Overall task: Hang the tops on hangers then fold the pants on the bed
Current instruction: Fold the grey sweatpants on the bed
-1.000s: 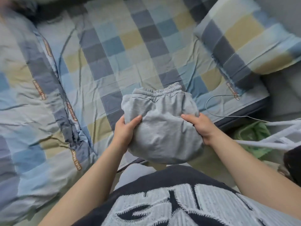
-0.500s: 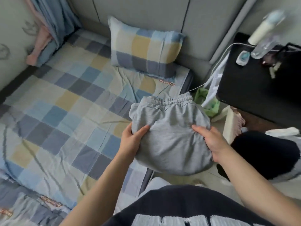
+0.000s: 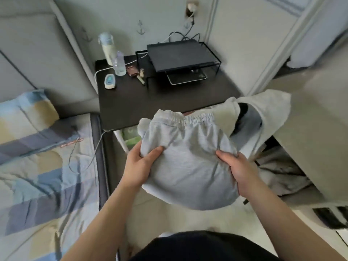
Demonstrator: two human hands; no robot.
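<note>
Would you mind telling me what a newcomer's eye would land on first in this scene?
The folded grey pants at centre frame, gripped on either side by the left hand and right hand and held above the floor. Behind them stands a black table with bottles and a wire shelf; the checked bed lies at the left.

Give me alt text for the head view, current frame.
The left hand and right hand hold folded grey pants above the floor, thumbs on top, elastic waistband pointing away from the person. Beyond them stands a black side table with bottles on it; the checked bed and its pillow lie to the left.
</note>
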